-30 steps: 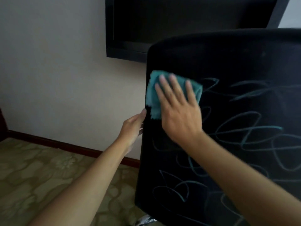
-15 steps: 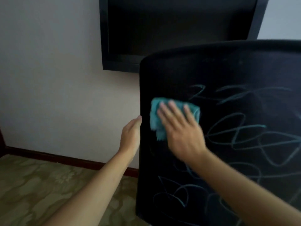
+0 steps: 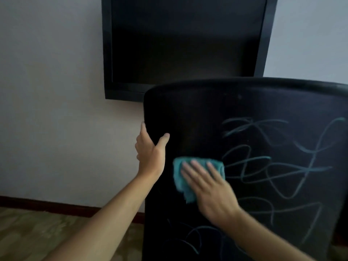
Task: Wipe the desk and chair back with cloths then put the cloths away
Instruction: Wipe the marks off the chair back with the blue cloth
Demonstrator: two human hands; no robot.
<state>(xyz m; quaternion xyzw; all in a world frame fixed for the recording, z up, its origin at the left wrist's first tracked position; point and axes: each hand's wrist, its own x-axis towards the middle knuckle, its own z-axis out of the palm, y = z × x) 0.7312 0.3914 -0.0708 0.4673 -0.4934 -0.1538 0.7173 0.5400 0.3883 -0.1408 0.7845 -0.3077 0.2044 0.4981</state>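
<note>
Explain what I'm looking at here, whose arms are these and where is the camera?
The camera sits on a person's head, looking forward and down, so the two arms are that person's own. The left hand grips the side edge of a black chair back, thumb on its near face. The right hand presses a teal cloth flat against it, blurred as if mid-wipe. Pale teal scribbles cover the right part. Behind, a dark screen hangs on the wall.

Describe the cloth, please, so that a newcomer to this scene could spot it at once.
Start at the black chair back below the dark wall screen. Near its left edge, the right hand presses flat on a small crumpled cloth. It is the only solid teal patch; the other teal is thin scribbled lines.
</note>
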